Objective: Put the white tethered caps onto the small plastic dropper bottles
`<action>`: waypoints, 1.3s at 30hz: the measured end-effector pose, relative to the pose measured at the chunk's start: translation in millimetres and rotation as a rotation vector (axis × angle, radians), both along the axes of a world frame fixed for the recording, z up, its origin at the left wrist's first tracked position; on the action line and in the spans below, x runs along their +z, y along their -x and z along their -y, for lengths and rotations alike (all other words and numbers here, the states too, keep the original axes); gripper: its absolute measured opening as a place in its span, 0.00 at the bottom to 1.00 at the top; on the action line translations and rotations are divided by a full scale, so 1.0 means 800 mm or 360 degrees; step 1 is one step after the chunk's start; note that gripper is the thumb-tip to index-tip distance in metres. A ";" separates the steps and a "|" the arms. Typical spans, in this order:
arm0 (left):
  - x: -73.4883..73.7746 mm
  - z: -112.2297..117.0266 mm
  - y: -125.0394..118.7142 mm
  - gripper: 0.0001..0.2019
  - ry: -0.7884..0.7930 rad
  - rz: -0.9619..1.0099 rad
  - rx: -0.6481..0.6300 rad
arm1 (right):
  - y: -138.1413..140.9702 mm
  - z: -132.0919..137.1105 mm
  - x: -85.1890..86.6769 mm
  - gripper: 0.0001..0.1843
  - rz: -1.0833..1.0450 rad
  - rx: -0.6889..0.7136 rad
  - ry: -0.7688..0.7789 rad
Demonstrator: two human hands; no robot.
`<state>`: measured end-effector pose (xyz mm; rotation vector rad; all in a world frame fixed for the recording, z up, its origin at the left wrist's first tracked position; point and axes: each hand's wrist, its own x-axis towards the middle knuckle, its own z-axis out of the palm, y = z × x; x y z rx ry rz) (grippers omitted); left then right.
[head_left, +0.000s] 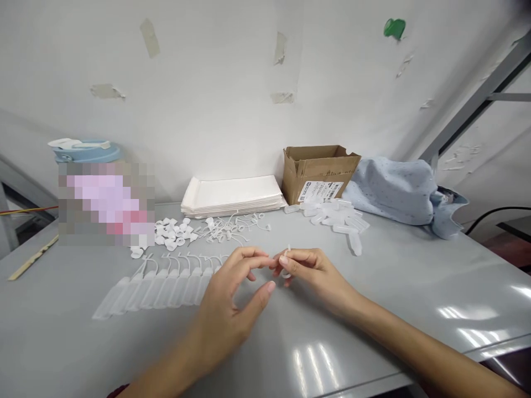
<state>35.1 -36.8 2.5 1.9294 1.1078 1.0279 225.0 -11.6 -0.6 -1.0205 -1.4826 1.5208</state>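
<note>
My right hand [317, 271] pinches a small white strap with a looped end [286, 274] between thumb and fingers. Close beside it, my left hand [232, 298] has its thumb and fingers apart, its fingertips near the right hand's fingers. A row of translucent plastic sleeves [166, 290] with thin white loops at their tops lies left of my left hand, which partly covers its right end. Behind the row are a pile of small white caps [170, 235] and a tangle of thin white straps [228, 226]. More translucent sleeves [332, 215] lie heaped beyond my right hand.
Against the wall are a stack of white envelopes [232, 193], an open cardboard box [319, 174] and a light blue cloth bundle [390, 190]. A blue-topped container [87, 150] stands at the left, partly behind a blurred patch. A thin wooden strip [33, 257] lies near the left edge.
</note>
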 end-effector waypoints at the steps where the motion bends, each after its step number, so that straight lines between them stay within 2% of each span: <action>1: -0.002 0.002 -0.003 0.11 -0.0095 -0.0074 0.0014 | 0.000 0.000 0.001 0.16 -0.0020 0.0000 0.0019; 8: -0.015 0.001 -0.011 0.12 -0.0556 -0.0283 0.0064 | 0.004 0.002 0.002 0.18 -0.0136 0.0079 0.0102; 11: -0.017 0.000 -0.011 0.10 -0.0779 -0.0328 0.0111 | 0.005 0.003 0.000 0.19 -0.0120 0.0148 0.0070; 14: -0.017 0.001 -0.011 0.09 -0.0871 -0.0349 0.0100 | 0.006 0.004 -0.002 0.21 -0.0097 0.0225 0.0012; 19: -0.013 -0.001 -0.010 0.07 -0.0740 -0.0284 0.0064 | 0.003 0.001 -0.001 0.20 0.0141 0.0196 -0.0106; 22: -0.008 -0.003 -0.005 0.04 -0.0536 -0.0212 0.0105 | -0.010 -0.010 0.004 0.15 0.0444 -0.0044 -0.0258; 27: -0.003 -0.005 0.005 0.03 -0.0323 -0.0188 0.0316 | -0.051 -0.040 0.009 0.11 0.0908 -0.0563 -0.0710; 31: 0.001 -0.006 0.009 0.04 -0.0188 -0.0115 0.0406 | -0.085 -0.062 0.011 0.11 0.1282 -0.0769 -0.0888; 32: 0.002 -0.006 0.010 0.04 -0.0162 -0.0097 0.0412 | -0.094 -0.066 0.014 0.11 0.1425 -0.0783 -0.0870; 34: 0.003 -0.006 0.012 0.04 -0.0139 -0.0096 0.0425 | -0.114 -0.072 0.021 0.12 0.1653 -0.0664 -0.0747; 37: -0.001 -0.008 0.017 0.06 -0.0138 -0.0177 0.0446 | -0.147 -0.072 0.036 0.15 0.1776 -0.0405 -0.0587; 39: -0.005 -0.010 0.018 0.07 -0.0137 -0.0239 0.0412 | -0.166 -0.069 0.044 0.14 0.1838 -0.0323 -0.0518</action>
